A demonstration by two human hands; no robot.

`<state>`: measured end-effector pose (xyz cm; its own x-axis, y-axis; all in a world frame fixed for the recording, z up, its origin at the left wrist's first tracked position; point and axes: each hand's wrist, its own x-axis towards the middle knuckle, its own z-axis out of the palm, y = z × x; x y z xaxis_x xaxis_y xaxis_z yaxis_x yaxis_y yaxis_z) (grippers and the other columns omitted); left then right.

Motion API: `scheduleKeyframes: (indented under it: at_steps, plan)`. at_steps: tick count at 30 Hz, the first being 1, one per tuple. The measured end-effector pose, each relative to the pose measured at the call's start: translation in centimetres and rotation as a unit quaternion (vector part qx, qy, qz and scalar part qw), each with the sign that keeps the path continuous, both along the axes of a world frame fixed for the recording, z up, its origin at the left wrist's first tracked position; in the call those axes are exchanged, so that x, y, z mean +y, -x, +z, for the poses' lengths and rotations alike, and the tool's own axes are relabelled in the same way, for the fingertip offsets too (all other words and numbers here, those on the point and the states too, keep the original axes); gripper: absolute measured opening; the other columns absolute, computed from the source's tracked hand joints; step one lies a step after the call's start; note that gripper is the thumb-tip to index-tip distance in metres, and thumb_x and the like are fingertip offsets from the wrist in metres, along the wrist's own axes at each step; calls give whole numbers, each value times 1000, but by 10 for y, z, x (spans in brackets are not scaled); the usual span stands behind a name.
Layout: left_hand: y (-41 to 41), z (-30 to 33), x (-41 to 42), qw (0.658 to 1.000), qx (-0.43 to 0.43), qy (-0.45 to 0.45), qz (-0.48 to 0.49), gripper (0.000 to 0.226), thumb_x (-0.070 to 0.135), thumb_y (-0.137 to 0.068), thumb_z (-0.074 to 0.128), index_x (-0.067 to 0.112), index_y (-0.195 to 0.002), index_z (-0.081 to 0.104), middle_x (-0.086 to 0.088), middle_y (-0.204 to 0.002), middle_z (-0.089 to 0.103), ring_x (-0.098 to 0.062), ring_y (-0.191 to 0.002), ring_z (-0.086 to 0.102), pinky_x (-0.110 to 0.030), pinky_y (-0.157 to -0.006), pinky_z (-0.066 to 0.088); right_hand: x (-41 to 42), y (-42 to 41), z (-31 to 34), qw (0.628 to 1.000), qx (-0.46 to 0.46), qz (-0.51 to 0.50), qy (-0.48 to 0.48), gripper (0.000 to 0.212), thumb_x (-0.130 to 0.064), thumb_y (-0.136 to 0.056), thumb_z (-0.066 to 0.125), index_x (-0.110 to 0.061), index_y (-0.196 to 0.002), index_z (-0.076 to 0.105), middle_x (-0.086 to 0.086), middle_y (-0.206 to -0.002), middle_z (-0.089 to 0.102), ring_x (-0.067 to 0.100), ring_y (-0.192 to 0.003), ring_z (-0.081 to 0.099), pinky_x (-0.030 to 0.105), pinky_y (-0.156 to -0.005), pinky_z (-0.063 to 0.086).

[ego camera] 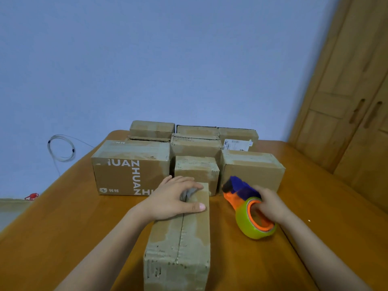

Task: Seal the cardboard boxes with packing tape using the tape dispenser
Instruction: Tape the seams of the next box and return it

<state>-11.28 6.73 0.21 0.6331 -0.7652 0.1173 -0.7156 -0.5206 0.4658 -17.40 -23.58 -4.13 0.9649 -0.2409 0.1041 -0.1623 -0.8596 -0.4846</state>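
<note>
A long narrow cardboard box [189, 238] lies lengthwise on the orange table [73, 238], its two top flaps meeting along a dark centre seam. My left hand [174, 198] rests on the far end of its top, fingers spread over the seam and thumb pressed flat. To the right, my right hand [270, 204] grips the tape dispenser [247, 204], fingers hooked into the orange core of the yellow-green tape roll. The dispenser's purple and orange head points away from me toward the stacked boxes. It sits beside the long box, not touching it.
Several cardboard boxes [252, 169] stand in rows behind, the biggest one [130, 166] at the left printed with white letters. A wooden wardrobe [346, 101] rises at the right. A coiled cable [60, 148] hangs on the blue wall.
</note>
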Motion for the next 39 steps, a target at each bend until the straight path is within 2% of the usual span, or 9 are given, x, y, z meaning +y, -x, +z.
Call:
scheduleKeyframes:
  at_steps: [4, 6, 10, 12, 15, 18, 28, 35, 39]
  plan:
    - [4, -7, -16, 993, 58, 93, -33, 68, 74, -77, 48, 29, -128, 58, 18, -125, 58, -1, -118, 50, -43, -108, 35, 12, 1, 47, 981, -170, 81, -53, 49, 2, -65, 49, -26, -102, 64, 0, -96, 65, 18, -95, 58, 14, -78, 39]
    - [4, -9, -20, 994, 43, 85, -46, 63, 69, -79, 52, 28, -125, 61, 18, -125, 57, 0, -120, 48, -38, -108, 34, 21, 0, 71, 970, -209, 115, -50, 52, -4, -59, 43, -26, -100, 65, -1, -94, 63, 4, -92, 55, 3, -80, 35]
    - [7, 6, -19, 983, 51, 177, 3, 41, 55, -91, 51, 25, -115, 66, 10, -138, 51, 1, -131, 39, -28, -110, 32, 31, -3, 101, 954, -256, 158, -12, 69, 2, -52, 37, -29, -107, 65, -13, -98, 61, -12, -95, 54, 6, -84, 39]
    - [15, 24, -21, 960, 69, 265, 59, 52, 66, -88, 41, 25, -95, 72, 10, -110, 69, 4, -106, 57, -30, -97, 44, 34, -4, 110, 948, -270, 169, 15, 72, 3, -52, 37, -35, -107, 63, -14, -101, 62, -6, -98, 55, 11, -86, 41]
    - [24, 55, -26, 907, 216, 348, 98, 67, 71, -76, 32, 15, -75, 69, 2, -81, 73, -9, -76, 66, -31, -83, 50, 43, -4, 121, 944, -278, 175, 36, 68, 0, -58, 40, -35, -111, 65, -2, -103, 64, 9, -99, 58, 21, -87, 45]
    - [29, 71, -31, 884, 322, 328, 82, 71, 72, -73, 37, 8, -78, 67, -7, -77, 71, -15, -68, 63, -26, -72, 53, 48, -5, 127, 938, -287, 181, 64, 61, -1, -63, 45, -25, -114, 69, 0, -103, 64, 18, -100, 60, 31, -85, 48]
    - [18, 72, -29, 831, 420, 365, 0, 24, 30, -93, 56, 11, -82, 66, -3, -78, 67, -12, -67, 60, -34, -74, 52, 45, 1, 135, 919, -326, 154, 158, 71, 17, -66, 51, -26, -121, 65, -9, -101, 54, 22, -100, 53, 37, -80, 47]
    - [2, 83, -27, 844, 444, 297, 47, 19, 21, -95, 53, 12, -81, 64, 0, -71, 66, -10, -65, 60, -35, -78, 51, 48, 17, 144, 873, -331, 146, 328, 56, 3, -70, 59, -17, -122, 64, 8, -107, 63, 30, -94, 58, 31, -69, 40]
    - [-10, 83, -26, 853, 435, 284, 51, 25, 25, -98, 49, 12, -78, 58, 0, -67, 63, -13, -65, 59, -35, -78, 51, 48, 22, 142, 901, -302, 155, 271, 69, 7, -71, 66, -22, -133, 55, 6, -119, 61, 29, -100, 59, 30, -70, 46]
